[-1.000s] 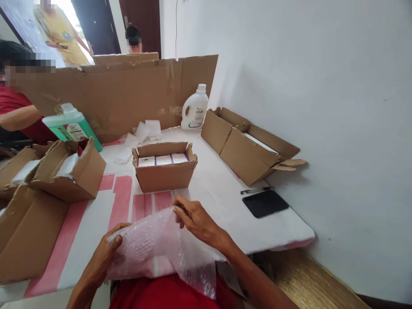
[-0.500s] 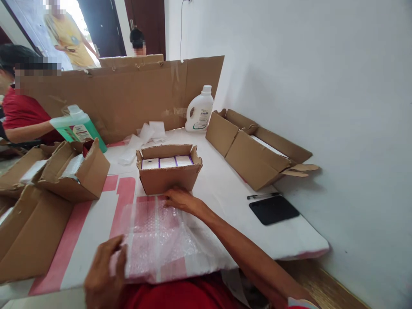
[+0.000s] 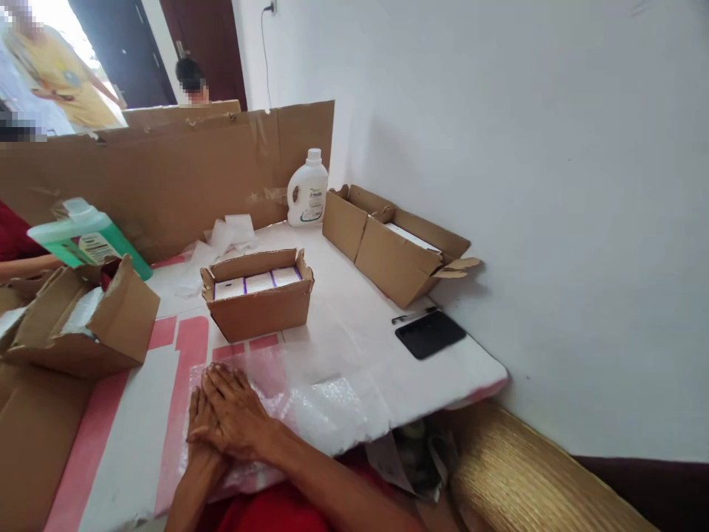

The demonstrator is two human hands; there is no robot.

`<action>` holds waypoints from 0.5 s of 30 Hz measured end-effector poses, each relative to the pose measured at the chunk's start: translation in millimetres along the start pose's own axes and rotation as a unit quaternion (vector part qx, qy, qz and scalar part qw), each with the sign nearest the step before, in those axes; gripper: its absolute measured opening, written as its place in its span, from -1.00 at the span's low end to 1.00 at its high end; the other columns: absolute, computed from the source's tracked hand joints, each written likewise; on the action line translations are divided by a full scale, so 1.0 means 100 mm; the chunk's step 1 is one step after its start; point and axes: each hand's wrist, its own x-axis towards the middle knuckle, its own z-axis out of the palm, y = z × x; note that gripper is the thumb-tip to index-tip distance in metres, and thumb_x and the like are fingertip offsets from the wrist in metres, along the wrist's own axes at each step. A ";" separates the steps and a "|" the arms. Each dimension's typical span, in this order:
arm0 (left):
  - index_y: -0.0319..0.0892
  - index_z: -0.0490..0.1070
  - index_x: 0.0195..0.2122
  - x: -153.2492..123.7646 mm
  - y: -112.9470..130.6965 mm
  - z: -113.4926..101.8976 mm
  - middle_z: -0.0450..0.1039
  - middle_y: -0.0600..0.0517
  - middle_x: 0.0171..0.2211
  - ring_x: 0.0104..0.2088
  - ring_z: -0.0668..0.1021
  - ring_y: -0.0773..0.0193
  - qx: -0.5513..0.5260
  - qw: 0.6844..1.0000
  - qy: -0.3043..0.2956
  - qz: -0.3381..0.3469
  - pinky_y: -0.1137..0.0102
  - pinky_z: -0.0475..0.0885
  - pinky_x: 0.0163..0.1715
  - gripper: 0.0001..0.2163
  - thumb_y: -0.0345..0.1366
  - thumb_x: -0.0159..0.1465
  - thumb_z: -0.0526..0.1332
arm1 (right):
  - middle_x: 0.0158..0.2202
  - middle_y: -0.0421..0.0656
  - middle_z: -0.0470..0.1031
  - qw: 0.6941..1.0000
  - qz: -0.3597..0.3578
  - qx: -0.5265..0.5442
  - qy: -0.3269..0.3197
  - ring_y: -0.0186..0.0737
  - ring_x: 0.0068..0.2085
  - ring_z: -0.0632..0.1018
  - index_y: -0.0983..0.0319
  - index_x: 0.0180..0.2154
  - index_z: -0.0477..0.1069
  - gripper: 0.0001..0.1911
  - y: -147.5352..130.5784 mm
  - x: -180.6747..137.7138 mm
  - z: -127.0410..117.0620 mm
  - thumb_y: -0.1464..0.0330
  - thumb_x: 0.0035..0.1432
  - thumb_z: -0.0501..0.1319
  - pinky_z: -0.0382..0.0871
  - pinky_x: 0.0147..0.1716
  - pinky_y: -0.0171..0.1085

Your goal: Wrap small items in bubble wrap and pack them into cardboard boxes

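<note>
A clear bubble wrap sheet (image 3: 326,403) lies flat on the white and pink table top (image 3: 365,325) in front of me. My right hand (image 3: 235,410) presses flat on the sheet's left part, fingers stretched out. My left hand (image 3: 198,428) lies mostly under the right one, also flat on the wrap. Just beyond the sheet stands a small open cardboard box (image 3: 260,307) with white and purple packs inside.
An open carton (image 3: 396,251) sits at the back right, a white jug (image 3: 308,191) behind it. A black pad (image 3: 430,334) and pen lie near the right edge. At left are another carton (image 3: 88,325), a green bottle (image 3: 83,236) and a co-worker's arm. A cardboard screen (image 3: 182,170) closes the back.
The bubble wrap went from held up in both hands to spread flat on the table. My right hand came back from the sheet's far edge and now lies over my left.
</note>
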 end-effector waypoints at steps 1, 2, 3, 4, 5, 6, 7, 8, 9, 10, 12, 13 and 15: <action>-0.25 0.15 0.38 0.00 0.01 0.00 0.23 -0.24 0.36 0.41 0.18 -0.08 0.018 1.000 0.001 -0.002 -0.08 0.04 0.38 -0.40 -0.13 0.34 0.03 | 0.43 0.11 0.12 1.000 0.020 -0.003 -0.006 0.04 0.43 0.14 0.32 0.40 0.04 -0.13 0.12 -0.04 -0.01 -0.10 0.31 0.13 0.05 0.39 0.06; -0.30 0.12 0.40 0.00 0.04 0.00 0.18 -0.27 0.38 0.42 0.16 -0.07 0.039 0.999 0.002 -0.004 -0.07 0.02 0.39 -0.38 -0.12 0.35 0.01 | 0.43 0.11 0.11 0.999 0.037 -0.012 -0.009 0.06 0.43 0.14 0.31 0.40 0.06 -0.13 0.25 -0.11 -0.05 -0.09 0.31 0.14 0.04 0.39 0.09; -0.34 0.09 0.40 0.01 0.06 -0.01 0.15 -0.31 0.39 0.43 0.15 -0.07 0.059 0.998 0.005 -0.008 -0.07 0.02 0.39 -0.37 -0.11 0.37 -0.02 | 0.43 0.12 0.11 0.998 0.055 -0.026 -0.009 0.08 0.44 0.13 0.30 0.40 0.08 -0.14 0.37 -0.19 -0.12 -0.09 0.30 0.15 0.02 0.39 0.12; -0.37 0.07 0.40 0.01 0.09 -0.03 0.12 -0.34 0.40 0.43 0.15 -0.07 0.078 0.997 0.008 -0.012 -0.07 0.02 0.38 -0.36 -0.09 0.39 -0.05 | 0.43 0.13 0.08 0.996 0.076 -0.043 -0.008 0.11 0.45 0.09 0.31 0.39 0.11 -0.14 0.49 -0.30 -0.21 -0.08 0.29 0.17 -0.01 0.39 0.15; -0.40 0.07 0.40 0.01 0.11 -0.05 0.11 -0.36 0.40 0.43 0.15 -0.08 0.092 0.996 0.011 -0.017 -0.07 0.02 0.38 -0.35 -0.07 0.39 -0.06 | 0.44 0.13 0.04 0.993 0.100 -0.061 -0.006 0.12 0.46 0.05 0.30 0.40 0.11 -0.14 0.60 -0.41 -0.31 -0.07 0.29 0.18 -0.03 0.40 0.17; -0.42 0.08 0.39 0.01 0.13 -0.07 0.11 -0.38 0.39 0.42 0.15 -0.09 0.104 0.994 0.012 -0.022 -0.08 0.03 0.37 -0.34 -0.04 0.40 -0.08 | 0.46 0.12 -0.01 0.989 0.129 -0.078 -0.004 0.13 0.47 0.01 0.29 0.41 0.09 -0.14 0.71 -0.53 -0.41 -0.07 0.29 0.18 -0.04 0.39 0.19; -0.43 0.09 0.39 0.00 0.15 -0.09 0.11 -0.38 0.39 0.42 0.15 -0.11 0.112 0.993 0.012 -0.026 -0.09 0.03 0.37 -0.32 -0.01 0.40 -0.08 | 0.47 0.11 -0.06 0.983 0.159 -0.095 -0.004 0.13 0.48 -0.02 0.28 0.42 0.05 -0.13 0.80 -0.64 -0.51 -0.07 0.29 0.18 -0.05 0.39 0.20; -0.43 0.10 0.38 -0.01 0.16 -0.11 0.10 -0.38 0.39 0.43 0.15 -0.11 0.118 0.993 0.012 -0.030 -0.09 0.03 0.37 -0.30 0.03 0.39 -0.09 | 0.48 0.10 -0.11 0.976 0.189 -0.110 -0.003 0.13 0.48 -0.05 0.28 0.43 0.01 -0.11 0.87 -0.76 -0.60 -0.07 0.30 0.18 -0.06 0.39 0.21; -0.44 0.09 0.38 -0.03 0.16 -0.13 0.09 -0.37 0.40 0.43 0.13 -0.11 0.121 0.992 0.009 -0.032 -0.08 0.02 0.37 -0.28 0.05 0.39 -0.09 | 0.48 0.10 -0.15 0.969 0.217 -0.123 -0.002 0.12 0.48 -0.07 0.28 0.44 -0.03 -0.10 0.94 -0.86 -0.67 -0.08 0.31 0.16 -0.08 0.40 0.20; -0.44 0.08 0.39 -0.05 0.15 -0.15 0.07 -0.36 0.41 0.43 0.13 -0.11 0.123 0.992 0.004 -0.033 -0.07 0.01 0.37 -0.26 0.08 0.38 -0.10 | 0.49 0.09 -0.18 0.962 0.238 -0.133 -0.001 0.11 0.49 -0.09 0.28 0.45 -0.06 -0.10 0.99 -0.94 -0.74 -0.08 0.32 0.13 -0.10 0.40 0.20; -0.44 0.07 0.39 -0.11 0.09 -0.19 0.06 -0.34 0.42 0.43 0.13 -0.11 0.125 0.991 -0.005 -0.038 -0.06 0.00 0.38 -0.23 0.12 0.37 -0.12 | 0.49 0.06 -0.20 0.953 0.264 -0.147 0.002 0.09 0.49 -0.11 0.26 0.46 -0.08 -0.11 1.08 -1.07 -0.84 -0.10 0.35 0.08 -0.15 0.41 0.20; -0.43 0.06 0.40 -0.14 0.04 -0.21 0.05 -0.33 0.42 0.43 0.14 -0.12 0.127 0.991 -0.009 -0.044 -0.06 0.00 0.38 -0.22 0.13 0.36 -0.14 | 0.49 0.04 -0.19 0.950 0.272 -0.151 0.002 0.08 0.49 -0.12 0.26 0.46 -0.09 -0.13 1.12 -1.11 -0.88 -0.10 0.36 0.06 -0.17 0.41 0.19; -0.43 0.07 0.39 -0.22 -0.08 -0.27 0.08 -0.33 0.41 0.42 0.16 -0.15 0.131 0.990 -0.012 -0.060 -0.09 0.02 0.36 -0.20 0.16 0.35 -0.16 | 0.49 0.05 -0.16 0.942 0.295 -0.158 0.006 0.10 0.49 -0.11 0.27 0.45 -0.06 -0.15 1.18 -1.18 -0.96 -0.09 0.37 0.04 -0.19 0.41 0.20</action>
